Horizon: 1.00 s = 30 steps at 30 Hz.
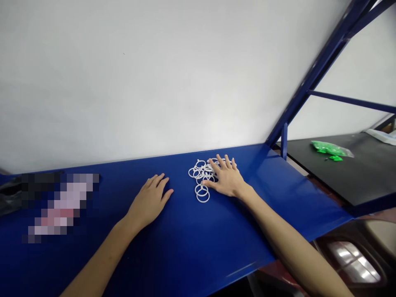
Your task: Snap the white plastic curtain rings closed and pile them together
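A loose heap of thin white rings lies on the blue table, several of them overlapping. Over the right part of this heap my right hand is spread, fingers apart, hiding some of the rings. Its thumb reaches across the rings near the front of the heap. To the left of the rings, my left hand rests flat on or just above the table, its fingers stretched out and nothing in it.
A blurred-out pinkish item and a black bag lie at the left. Blue metal framing rises at the right. Beyond it, a black table holds a clear bag of green pieces. A dark red chair stands at lower right.
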### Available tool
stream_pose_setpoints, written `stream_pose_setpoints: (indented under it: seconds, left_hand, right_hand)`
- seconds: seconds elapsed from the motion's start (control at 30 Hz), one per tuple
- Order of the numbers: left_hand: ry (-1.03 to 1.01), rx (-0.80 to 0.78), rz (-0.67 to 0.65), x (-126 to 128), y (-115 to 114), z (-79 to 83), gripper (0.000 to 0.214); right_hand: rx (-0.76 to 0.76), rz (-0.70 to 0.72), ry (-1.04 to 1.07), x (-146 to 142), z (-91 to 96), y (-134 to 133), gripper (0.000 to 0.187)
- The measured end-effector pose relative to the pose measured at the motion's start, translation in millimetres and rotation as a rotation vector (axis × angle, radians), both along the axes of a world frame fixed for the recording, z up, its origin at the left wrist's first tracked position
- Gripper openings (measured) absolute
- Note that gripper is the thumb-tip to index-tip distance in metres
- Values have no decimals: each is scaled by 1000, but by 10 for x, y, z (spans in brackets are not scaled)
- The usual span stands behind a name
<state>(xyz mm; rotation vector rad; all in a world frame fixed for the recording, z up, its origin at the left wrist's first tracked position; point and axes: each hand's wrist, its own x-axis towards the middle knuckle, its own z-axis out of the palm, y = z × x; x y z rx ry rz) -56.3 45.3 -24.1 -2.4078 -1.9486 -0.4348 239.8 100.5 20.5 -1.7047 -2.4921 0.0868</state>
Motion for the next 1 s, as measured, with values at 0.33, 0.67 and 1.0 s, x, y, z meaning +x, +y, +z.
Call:
stream_pose_setpoints:
  seconds: [0.33, 0.67, 1.0]
  left_hand:
    - [34, -20, 3, 20, -5, 40, 58]
    - [64, -65, 17, 28, -14, 77, 59]
    - [67, -30, 5, 19, -10, 42, 58]
  right_hand:
    - [-1, 24, -20, -96, -34, -72, 100]
    - [42, -53, -107, -99, -72, -57, 104]
    - [193, -4, -68, -115, -25, -61, 71]
